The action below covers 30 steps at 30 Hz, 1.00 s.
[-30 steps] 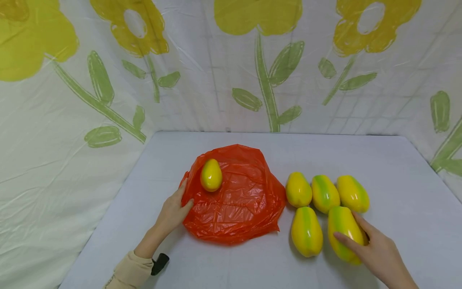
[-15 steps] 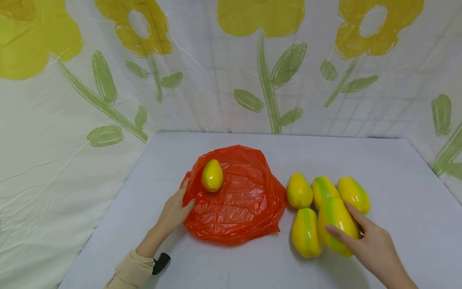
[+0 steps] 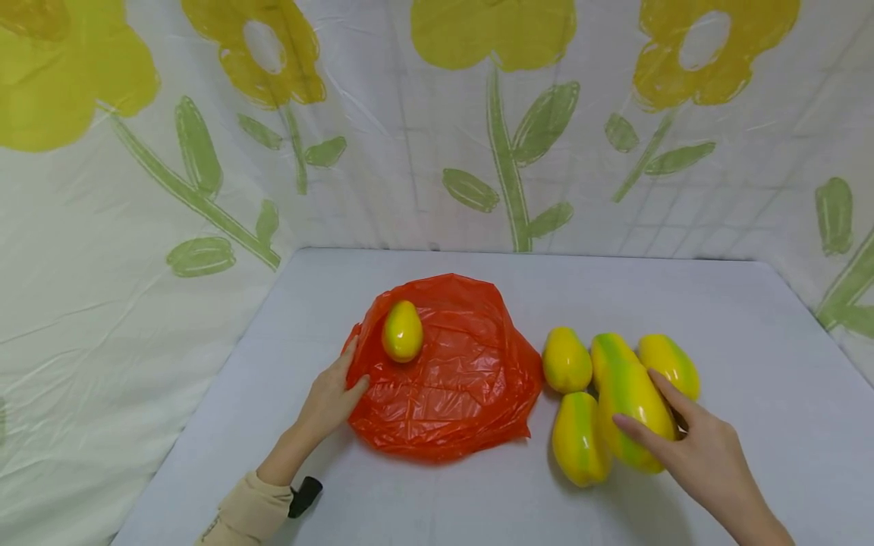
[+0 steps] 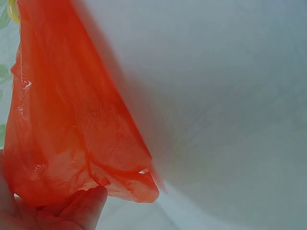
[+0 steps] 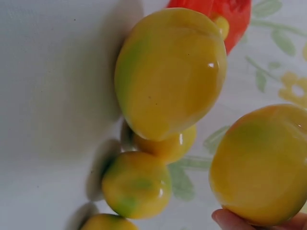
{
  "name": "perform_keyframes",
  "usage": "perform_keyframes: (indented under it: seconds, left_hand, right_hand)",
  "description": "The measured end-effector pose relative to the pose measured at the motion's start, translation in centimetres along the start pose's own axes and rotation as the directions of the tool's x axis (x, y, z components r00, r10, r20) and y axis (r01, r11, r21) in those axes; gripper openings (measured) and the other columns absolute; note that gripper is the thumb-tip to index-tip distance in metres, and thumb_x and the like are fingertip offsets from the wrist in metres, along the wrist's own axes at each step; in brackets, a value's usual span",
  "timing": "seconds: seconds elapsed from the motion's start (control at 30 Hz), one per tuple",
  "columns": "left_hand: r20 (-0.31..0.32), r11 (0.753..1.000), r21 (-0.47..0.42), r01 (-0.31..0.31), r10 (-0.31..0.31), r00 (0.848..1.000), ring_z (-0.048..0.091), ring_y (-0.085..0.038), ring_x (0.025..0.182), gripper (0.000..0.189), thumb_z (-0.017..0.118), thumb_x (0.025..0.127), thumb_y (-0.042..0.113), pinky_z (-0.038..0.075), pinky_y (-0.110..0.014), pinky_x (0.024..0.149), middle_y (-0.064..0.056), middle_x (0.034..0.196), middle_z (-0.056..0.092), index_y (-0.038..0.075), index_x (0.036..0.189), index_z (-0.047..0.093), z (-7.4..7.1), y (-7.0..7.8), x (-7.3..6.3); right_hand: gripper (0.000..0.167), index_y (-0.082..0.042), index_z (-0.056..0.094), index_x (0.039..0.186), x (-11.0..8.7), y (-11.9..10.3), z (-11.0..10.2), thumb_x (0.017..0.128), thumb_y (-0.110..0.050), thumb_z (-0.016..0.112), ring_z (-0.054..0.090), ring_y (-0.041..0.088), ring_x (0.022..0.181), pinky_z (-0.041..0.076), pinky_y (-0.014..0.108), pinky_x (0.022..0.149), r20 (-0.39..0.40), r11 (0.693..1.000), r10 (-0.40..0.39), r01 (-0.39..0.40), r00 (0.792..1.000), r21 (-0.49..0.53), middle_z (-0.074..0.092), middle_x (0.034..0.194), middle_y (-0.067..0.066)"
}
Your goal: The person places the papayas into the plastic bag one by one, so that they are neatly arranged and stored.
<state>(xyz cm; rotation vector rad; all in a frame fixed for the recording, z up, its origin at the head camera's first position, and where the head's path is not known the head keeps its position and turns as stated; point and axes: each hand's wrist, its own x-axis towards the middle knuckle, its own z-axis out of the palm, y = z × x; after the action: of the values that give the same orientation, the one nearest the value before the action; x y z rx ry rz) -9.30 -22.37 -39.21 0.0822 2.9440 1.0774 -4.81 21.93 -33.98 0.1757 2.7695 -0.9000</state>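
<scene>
My right hand (image 3: 710, 447) grips a yellow papaya (image 3: 631, 409) with a green stripe, thumb on its near side. In the right wrist view this papaya (image 5: 261, 165) is raised above the table. Several similar papayas lie close by, including a front one (image 3: 580, 440) and a back right one (image 3: 669, 364); the held papaya partly covers the back middle one. On the left, an orange-red plastic bag (image 3: 451, 387) lies spread wide at its mouth, with one papaya (image 3: 403, 331) inside. My left hand (image 3: 326, 402) holds the bag's left rim between thumb and fingers; some fingertips are hidden by the plastic.
Everything rests on a white-covered table (image 3: 478, 500). A white curtain (image 3: 382, 182) with painted yellow flowers hangs behind and at the sides. A small black object (image 3: 306, 497) sits at the left sleeve cuff (image 3: 256, 500).
My right hand has lifted the papaya from the front row and moved it up and slightly left, over the back row. The left hand and bag have stayed in place.
</scene>
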Motion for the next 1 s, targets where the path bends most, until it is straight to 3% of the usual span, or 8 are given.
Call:
perform_keyframes:
  seconds: [0.4, 0.6, 0.77, 0.87, 1.0]
  left_hand:
    - [-0.007, 1.0, 0.005, -0.012, 0.012, 1.0, 0.044, -0.044, 0.129, 0.068, 0.054, 0.095, 0.011, 0.042, -0.055, 0.1, -0.026, 0.149, 0.037, -0.004, 0.152, 0.02, 0.1, -0.2, 0.2]
    - [-0.008, 1.0, 0.012, -0.009, 0.009, 1.0, 0.044, -0.045, 0.129, 0.068, 0.054, 0.095, 0.011, 0.041, -0.056, 0.101, -0.027, 0.148, 0.037, -0.005, 0.152, 0.02, 0.1, -0.2, 0.2]
    - [-0.013, 1.0, 0.015, -0.011, 0.011, 1.0, 0.046, -0.045, 0.126, 0.069, 0.054, 0.094, 0.011, 0.042, -0.057, 0.099, -0.029, 0.147, 0.038, -0.005, 0.152, 0.02, 0.0, -0.1, 0.1]
    - [-0.014, 1.0, 0.014, -0.012, 0.012, 1.0, 0.046, -0.045, 0.127, 0.069, 0.054, 0.094, 0.011, 0.042, -0.057, 0.1, -0.029, 0.147, 0.038, -0.006, 0.152, 0.02, 0.0, -0.1, 0.1]
    - [-0.018, 1.0, 0.012, -0.018, 0.018, 1.0, 0.045, -0.045, 0.127, 0.069, 0.055, 0.094, 0.01, 0.041, -0.057, 0.1, -0.028, 0.147, 0.038, -0.006, 0.151, 0.02, -0.1, -0.2, 0.1]
  right_hand:
    - [0.097, -0.001, 0.02, 0.153, 0.1, -0.2, 0.3, 0.088, -0.059, 0.061, 0.051, 0.041, 0.1, 0.051, 0.033, 0.067, -0.005, 1.0, -0.006, 0.006, 1.0, 0.014, 0.035, 0.135, 0.046]
    - [0.097, -0.001, 0.02, 0.153, 0.1, -0.1, 0.2, 0.087, -0.061, 0.059, 0.051, 0.039, 0.098, 0.049, 0.032, 0.066, 0.005, 1.0, 0.011, -0.011, 1.0, 0.004, 0.036, 0.135, 0.045]
    - [0.096, 0.0, 0.021, 0.153, 0.4, -0.1, 0.2, 0.088, -0.059, 0.06, 0.051, 0.042, 0.1, 0.051, 0.035, 0.067, -0.009, 1.0, -0.013, 0.013, 1.0, 0.007, 0.034, 0.136, 0.046]
    - [0.095, 0.0, 0.021, 0.153, 0.8, -0.2, 0.3, 0.088, -0.058, 0.06, 0.05, 0.047, 0.109, 0.055, 0.043, 0.074, -0.009, 0.999, -0.029, 0.029, 1.0, 0.045, 0.032, 0.138, 0.045]
    - [0.093, 0.0, 0.023, 0.153, 1.2, -0.8, 0.6, 0.089, -0.056, 0.061, 0.043, 0.052, 0.121, 0.052, 0.054, 0.085, -0.014, 0.995, -0.063, 0.064, 0.998, 0.079, 0.03, 0.142, 0.042]
